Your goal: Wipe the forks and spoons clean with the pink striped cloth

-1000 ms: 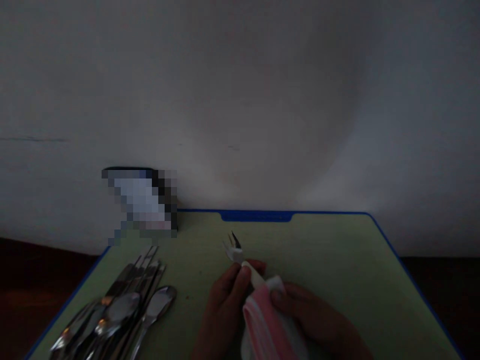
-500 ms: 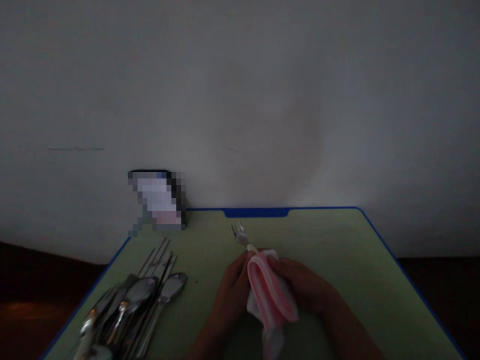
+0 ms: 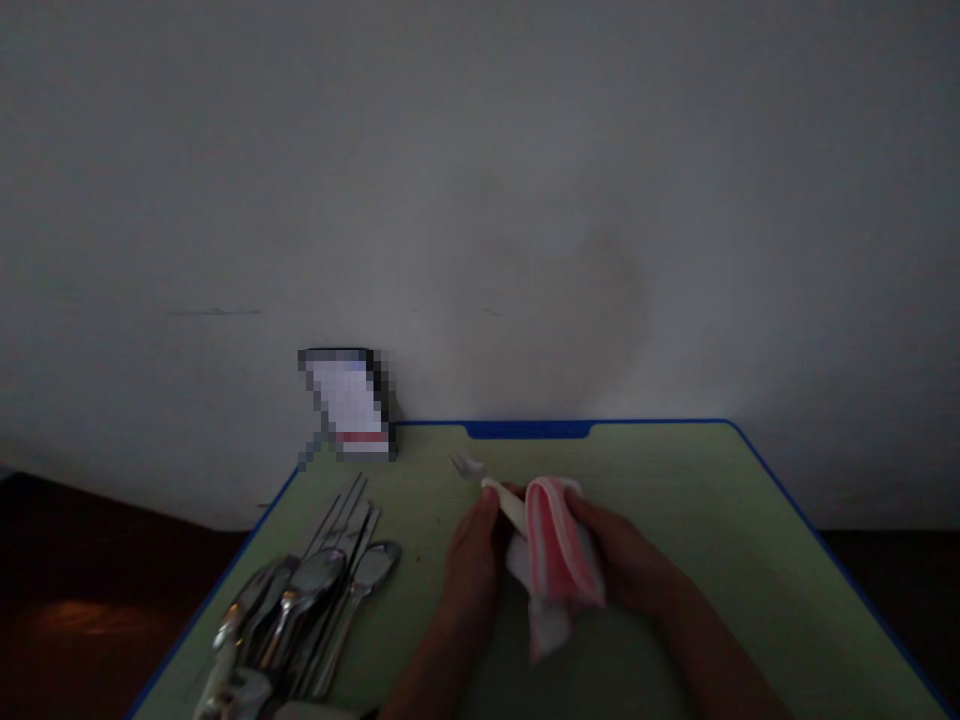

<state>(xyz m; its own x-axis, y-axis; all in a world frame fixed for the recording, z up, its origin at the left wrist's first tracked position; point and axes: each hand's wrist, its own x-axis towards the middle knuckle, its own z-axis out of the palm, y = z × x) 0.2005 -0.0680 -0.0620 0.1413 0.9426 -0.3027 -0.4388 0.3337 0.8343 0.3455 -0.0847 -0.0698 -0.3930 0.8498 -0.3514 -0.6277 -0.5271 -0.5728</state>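
Observation:
Near the middle of the table, my left hand (image 3: 476, 545) is closed around the pale handle of a fork (image 3: 504, 503). The fork's metal tines point to the upper left and look blurred. My right hand (image 3: 619, 550) grips a pink and white striped cloth (image 3: 559, 540), folded over the rear end of the handle. A loose corner of the cloth hangs down below the hands. The far end of the handle is hidden inside the cloth.
A pile of spoons and other cutlery (image 3: 300, 600) lies on the left of the green table (image 3: 750, 580), which has a blue edge. Behind the pile, a pixelated phone-like device (image 3: 349, 400) leans against the wall (image 3: 525, 200).
The cloth has moved right along the handle, baring more of it beside my left hand. The fork's head has tipped a little to the left. The whole view has shifted slightly.

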